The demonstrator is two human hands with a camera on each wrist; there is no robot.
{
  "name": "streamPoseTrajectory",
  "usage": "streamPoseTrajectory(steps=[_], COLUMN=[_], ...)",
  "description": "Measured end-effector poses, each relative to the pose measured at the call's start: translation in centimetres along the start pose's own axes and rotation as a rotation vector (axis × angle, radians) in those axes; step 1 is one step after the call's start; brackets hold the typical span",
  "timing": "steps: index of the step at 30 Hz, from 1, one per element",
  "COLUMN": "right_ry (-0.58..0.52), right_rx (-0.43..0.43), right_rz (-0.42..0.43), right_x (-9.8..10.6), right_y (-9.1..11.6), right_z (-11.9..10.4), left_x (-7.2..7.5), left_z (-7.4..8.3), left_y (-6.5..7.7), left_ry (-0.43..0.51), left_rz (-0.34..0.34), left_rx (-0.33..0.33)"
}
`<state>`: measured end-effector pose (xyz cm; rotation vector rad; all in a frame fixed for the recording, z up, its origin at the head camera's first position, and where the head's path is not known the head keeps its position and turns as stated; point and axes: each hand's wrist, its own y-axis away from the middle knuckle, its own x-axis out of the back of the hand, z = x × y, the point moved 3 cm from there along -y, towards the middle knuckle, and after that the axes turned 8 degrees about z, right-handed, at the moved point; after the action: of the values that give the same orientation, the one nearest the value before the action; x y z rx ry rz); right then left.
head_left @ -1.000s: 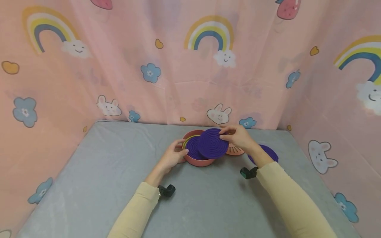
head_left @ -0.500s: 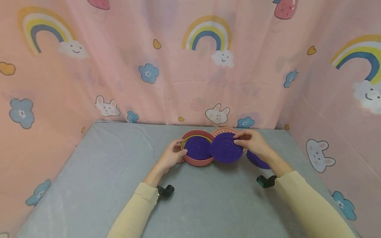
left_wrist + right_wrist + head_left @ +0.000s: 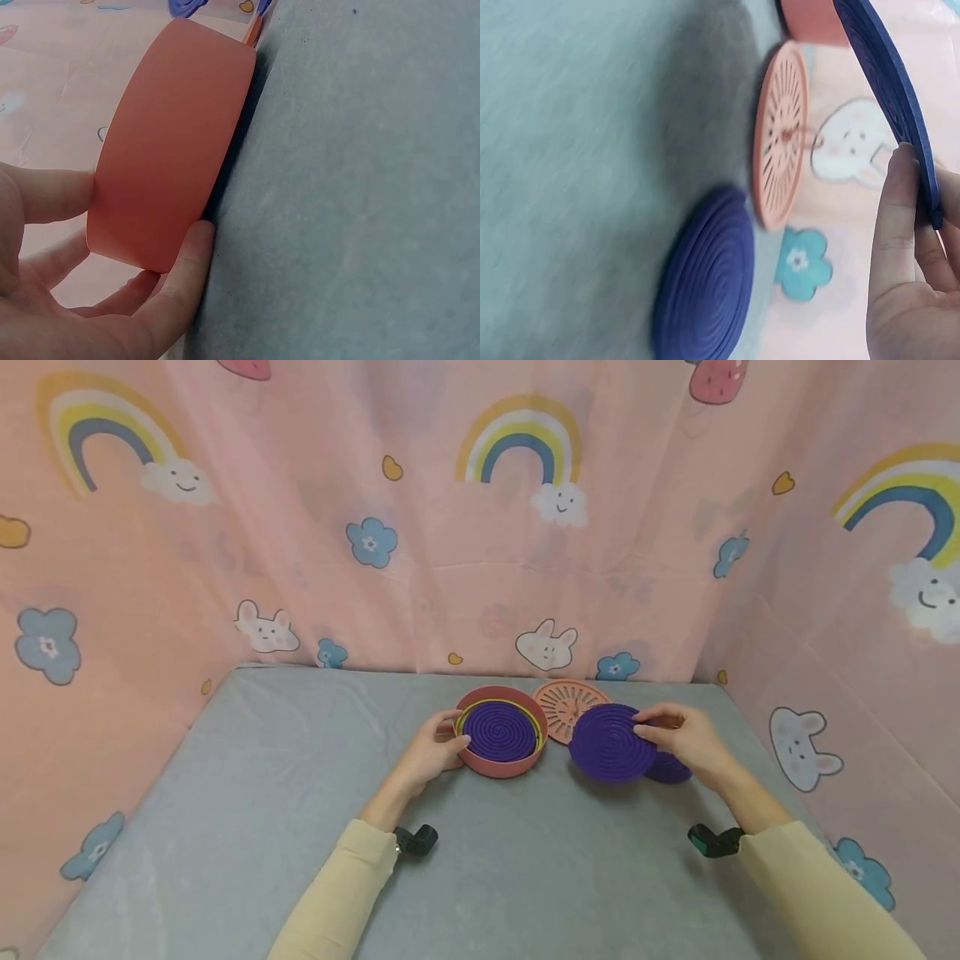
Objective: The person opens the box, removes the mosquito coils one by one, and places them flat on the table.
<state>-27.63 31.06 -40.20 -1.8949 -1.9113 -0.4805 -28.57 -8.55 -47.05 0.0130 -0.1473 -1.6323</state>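
Note:
My left hand (image 3: 426,756) holds the side of a round pink mosquito coil box (image 3: 502,770), thumb at its rim and fingers against the outer wall. Inside, a purple spiral mosquito coil lies flat within a yellow ring (image 3: 542,727). My right hand (image 3: 690,739) pinches another purple mosquito coil (image 3: 611,745) by its right edge, tilted and raised over the table, as the right wrist view confirms. Below it on the tabletop lies one more purple coil (image 3: 709,277), partly hidden in the head view.
A slotted pink lid (image 3: 555,706) with a small peg at its middle lies right of the box, partly covered by the held coil in the head view. The grey tabletop (image 3: 300,777) meets a pink patterned curtain (image 3: 420,602) at the back.
My right hand has carried the pinched coil from over the box to the right, uncovering the coil inside and the lid. My left hand stays at the box.

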Motion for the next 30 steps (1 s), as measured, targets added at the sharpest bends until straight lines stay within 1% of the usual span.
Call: streamPoseTrajectory(steps=[7,12,16,19,22,24,30], right_ry=[-0.065,-0.122,-0.238,-0.334,-0.375,-0.353,-0.19], right_rx=[-0.023,-0.053,-0.075,-0.099,-0.131,-0.147,-0.15], right_rz=[0.046,0.086,0.113,0.133,0.166,0.183,0.232], right_x=[3.0,5.6,7.6,8.7,9.5,10.0,11.1], right_y=[1.4,2.5,3.4,4.2,4.9,5.3,6.1], right_z=[2.4,4.2,5.7,6.8,7.8,8.4,9.9], left_x=[0.0,-0.1,-0.1,-0.2,-0.2,-0.2,-0.2], left_z=[0.1,0.2,0.2,0.2,0.1,0.0,-0.1], left_y=[0.0,-0.1,-0.1,-0.1,0.0,0.0,0.0], left_ry=[-0.01,-0.013,-0.019,-0.018,-0.02,-0.023,-0.035], left_rz=[0.002,0.007,0.008,0.009,0.013,0.014,0.025], left_rx=[-0.002,-0.004,-0.011,-0.006,-0.002,-0.005,-0.002])
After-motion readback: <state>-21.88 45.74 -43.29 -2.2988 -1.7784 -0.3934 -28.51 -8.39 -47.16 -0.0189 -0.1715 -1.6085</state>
